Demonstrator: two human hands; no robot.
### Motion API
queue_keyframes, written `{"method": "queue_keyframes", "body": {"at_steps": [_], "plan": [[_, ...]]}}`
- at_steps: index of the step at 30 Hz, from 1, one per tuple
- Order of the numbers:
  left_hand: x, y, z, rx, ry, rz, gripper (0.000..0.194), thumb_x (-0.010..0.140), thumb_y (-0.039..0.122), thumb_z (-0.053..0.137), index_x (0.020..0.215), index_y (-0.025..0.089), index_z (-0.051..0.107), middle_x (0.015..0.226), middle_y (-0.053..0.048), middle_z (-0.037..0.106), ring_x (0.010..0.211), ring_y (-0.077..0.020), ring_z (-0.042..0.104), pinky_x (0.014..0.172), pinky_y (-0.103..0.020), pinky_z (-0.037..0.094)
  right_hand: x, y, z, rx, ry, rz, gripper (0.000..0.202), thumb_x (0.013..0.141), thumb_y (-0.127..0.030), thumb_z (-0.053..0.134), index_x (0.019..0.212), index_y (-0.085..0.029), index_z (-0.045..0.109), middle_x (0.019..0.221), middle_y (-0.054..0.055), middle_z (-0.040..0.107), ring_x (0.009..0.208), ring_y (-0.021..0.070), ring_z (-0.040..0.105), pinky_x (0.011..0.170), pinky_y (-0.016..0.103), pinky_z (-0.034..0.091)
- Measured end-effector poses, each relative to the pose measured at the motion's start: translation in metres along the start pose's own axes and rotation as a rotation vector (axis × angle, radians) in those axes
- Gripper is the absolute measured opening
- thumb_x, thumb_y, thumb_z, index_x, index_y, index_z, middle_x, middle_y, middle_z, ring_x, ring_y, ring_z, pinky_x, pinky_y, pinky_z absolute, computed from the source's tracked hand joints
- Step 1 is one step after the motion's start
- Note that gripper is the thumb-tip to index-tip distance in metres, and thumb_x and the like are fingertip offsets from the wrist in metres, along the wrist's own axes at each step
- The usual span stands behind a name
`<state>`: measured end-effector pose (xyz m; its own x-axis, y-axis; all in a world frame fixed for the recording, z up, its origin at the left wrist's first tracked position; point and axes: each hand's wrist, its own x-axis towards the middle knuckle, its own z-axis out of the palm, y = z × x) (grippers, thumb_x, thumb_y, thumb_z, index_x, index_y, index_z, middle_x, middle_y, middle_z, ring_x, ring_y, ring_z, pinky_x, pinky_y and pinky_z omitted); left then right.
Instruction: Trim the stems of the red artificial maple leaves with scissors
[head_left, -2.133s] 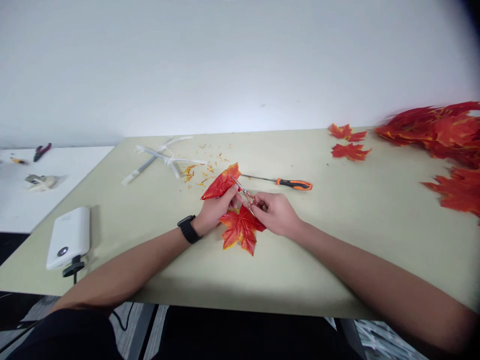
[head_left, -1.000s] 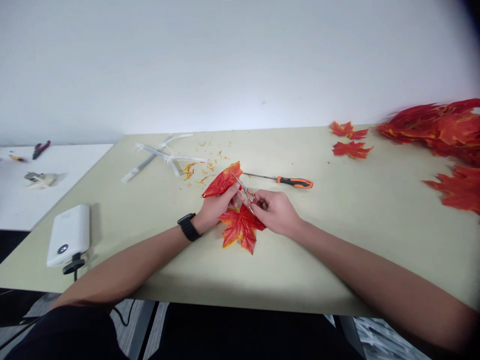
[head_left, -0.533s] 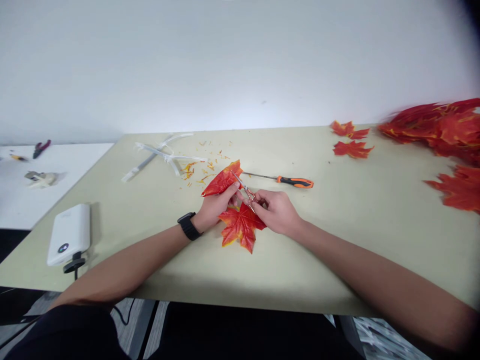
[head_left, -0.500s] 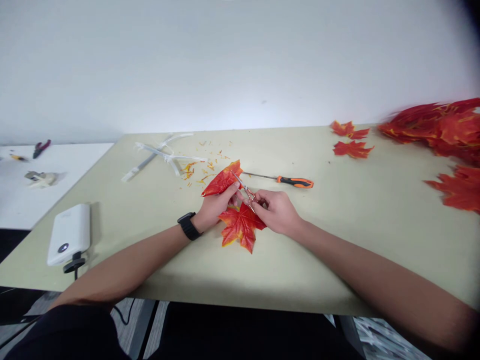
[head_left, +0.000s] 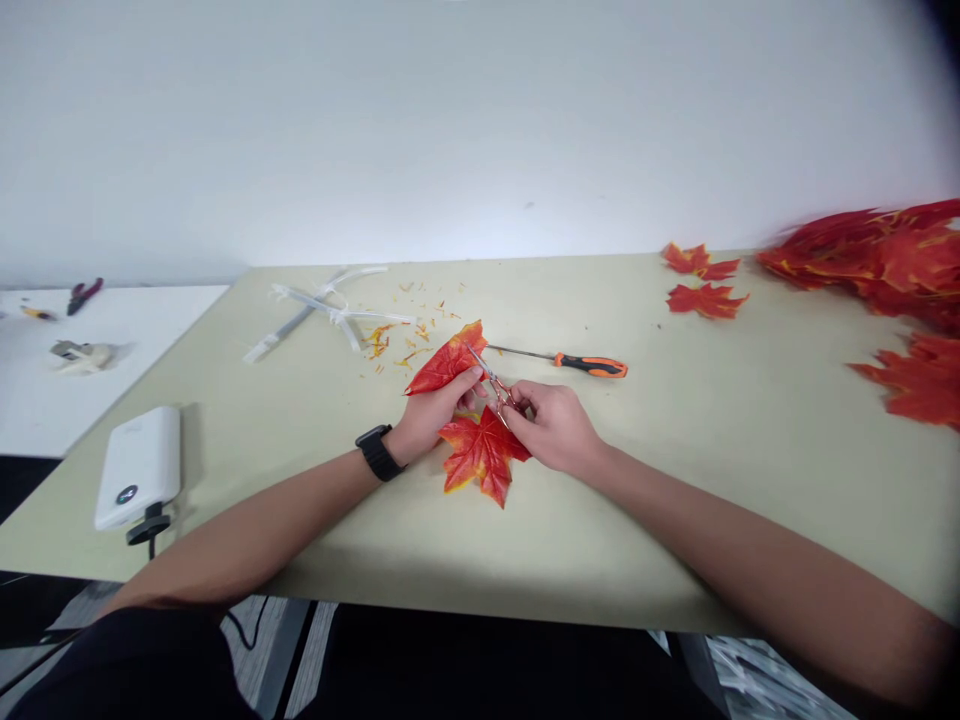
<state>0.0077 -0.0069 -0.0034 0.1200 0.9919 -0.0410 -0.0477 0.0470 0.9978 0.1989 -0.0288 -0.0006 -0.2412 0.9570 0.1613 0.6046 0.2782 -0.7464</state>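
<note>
Between thumb and fingers my left hand [head_left: 436,415] pinches a red artificial maple leaf [head_left: 447,362], which bends over the hand. My right hand [head_left: 556,425] grips small scissors [head_left: 501,390] with copper-coloured handles; their blades lie against the right edge of that leaf. Just below both hands, a second maple leaf [head_left: 481,455], red with yellow edges, lies on the table, partly covered by the fingers. A screwdriver [head_left: 592,365] with an orange and black handle rests behind my right hand, its shaft pointing at the held leaf.
Yellow and orange scraps [head_left: 379,340] are scattered behind the leaf, beside tied clear plastic strips [head_left: 330,305]. A white power bank [head_left: 139,465] with a cable stands at left. Two small leaves [head_left: 705,300] and a leaf pile [head_left: 870,255] lie right. Pliers [head_left: 84,295] sit on the white side table.
Almost nothing differs. The scissors and my right hand have shifted very slightly, while my left hand keeps the leaf in place.
</note>
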Motion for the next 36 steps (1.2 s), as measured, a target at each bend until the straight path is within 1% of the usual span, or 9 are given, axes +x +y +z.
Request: {"method": "queue_keyframes", "body": {"at_steps": [6, 12, 16, 20, 24, 28, 30, 33, 36], "plan": [[-0.002, 0.001, 0.0, 0.042, 0.034, 0.025, 0.031, 0.087, 0.048, 0.072, 0.08, 0.019, 0.071, 0.074, 0.0, 0.063, 0.069, -0.0126, 0.056, 0.07, -0.027, 0.048, -0.001, 0.0, -0.001, 0.006, 0.029, -0.011, 0.029, 0.09, -0.036, 0.06, 0.068, -0.02, 0.049, 0.054, -0.004, 0.053, 0.05, 0.0109, 0.043, 0.051, 0.025, 0.031], [-0.008, 0.023, -0.007, 0.186, -0.038, 0.063, 0.052, 0.09, 0.057, 0.063, 0.058, 0.021, 0.045, 0.057, 0.003, 0.042, 0.054, -0.0112, 0.038, 0.054, -0.028, 0.037, -0.001, 0.004, -0.002, 0.083, 0.097, -0.045, 0.025, 0.092, -0.033, 0.059, 0.072, -0.02, 0.052, 0.074, 0.001, 0.071, 0.056, 0.0126, 0.052, 0.054, 0.026, 0.035], [-0.003, 0.053, -0.028, 0.309, -0.402, -0.09, 0.056, 0.087, 0.063, 0.065, 0.053, 0.022, 0.05, 0.049, 0.003, 0.038, 0.042, -0.0097, 0.031, 0.04, -0.026, 0.027, -0.001, 0.006, -0.002, 0.169, 0.122, -0.054, 0.026, 0.093, -0.033, 0.059, 0.072, -0.021, 0.049, 0.075, 0.003, 0.071, 0.063, 0.0155, 0.06, 0.054, 0.025, 0.036], [0.001, 0.087, -0.06, 0.521, -0.955, -0.389, 0.041, 0.064, 0.046, 0.091, 0.046, 0.024, 0.062, 0.04, -0.001, 0.05, 0.03, -0.0124, 0.041, 0.03, -0.027, 0.032, 0.0, 0.006, -0.001, 0.134, 0.141, -0.048, 0.031, 0.093, -0.035, 0.061, 0.07, -0.021, 0.047, 0.066, 0.0, 0.062, 0.055, 0.0124, 0.049, 0.052, 0.025, 0.03], [-0.011, 0.115, -0.076, 0.502, -0.76, -0.034, 0.042, 0.037, 0.037, 0.101, 0.043, 0.026, 0.061, 0.037, -0.001, 0.049, 0.033, -0.0174, 0.049, 0.031, -0.029, 0.037, 0.001, 0.007, 0.0, 0.122, 0.126, -0.032, 0.032, 0.093, -0.035, 0.062, 0.069, -0.02, 0.046, 0.061, -0.003, 0.054, 0.052, 0.0107, 0.042, 0.051, 0.025, 0.028], [-0.017, 0.12, -0.057, 0.496, -0.218, 0.378, 0.03, 0.08, 0.051, 0.077, 0.068, 0.024, 0.074, 0.068, -0.006, 0.069, 0.065, -0.021, 0.067, 0.062, -0.034, 0.056, 0.0, 0.007, 0.0, 0.096, 0.124, -0.026, 0.032, 0.093, -0.036, 0.062, 0.069, -0.02, 0.047, 0.058, -0.004, 0.049, 0.053, 0.0105, 0.04, 0.052, 0.025, 0.03], [-0.009, 0.11, -0.045, 0.556, -0.074, 0.582, 0.036, 0.076, 0.043, 0.084, 0.107, 0.026, 0.077, 0.114, -0.008, 0.074, 0.108, -0.0271, 0.067, 0.095, -0.039, 0.055, 0.0, 0.007, 0.0, 0.087, 0.116, -0.027, 0.031, 0.092, -0.036, 0.062, 0.07, -0.02, 0.048, 0.059, -0.004, 0.049, 0.053, 0.0103, 0.04, 0.052, 0.025, 0.031], [0.011, 0.085, -0.035, 0.54, -0.158, 0.499, 0.068, 0.078, 0.041, 0.084, 0.14, 0.029, 0.06, 0.137, -0.009, 0.066, 0.126, -0.0281, 0.06, 0.109, -0.041, 0.046, 0.0, 0.008, 0.0, 0.089, 0.096, -0.037, 0.026, 0.091, -0.033, 0.063, 0.072, -0.02, 0.052, 0.061, -0.004, 0.052, 0.053, 0.01, 0.041, 0.052, 0.025, 0.031], [0.024, 0.062, -0.032, 0.336, -0.306, 0.262, 0.053, 0.091, 0.046, 0.07, 0.138, 0.025, 0.058, 0.12, -0.009, 0.072, 0.11, -0.0234, 0.068, 0.094, -0.035, 0.053, 0.0, 0.009, 0.001, 0.081, 0.095, -0.054, 0.025, 0.091, -0.032, 0.063, 0.072, -0.02, 0.052, 0.062, -0.004, 0.054, 0.053, 0.01, 0.041, 0.053, 0.025, 0.032]]}}
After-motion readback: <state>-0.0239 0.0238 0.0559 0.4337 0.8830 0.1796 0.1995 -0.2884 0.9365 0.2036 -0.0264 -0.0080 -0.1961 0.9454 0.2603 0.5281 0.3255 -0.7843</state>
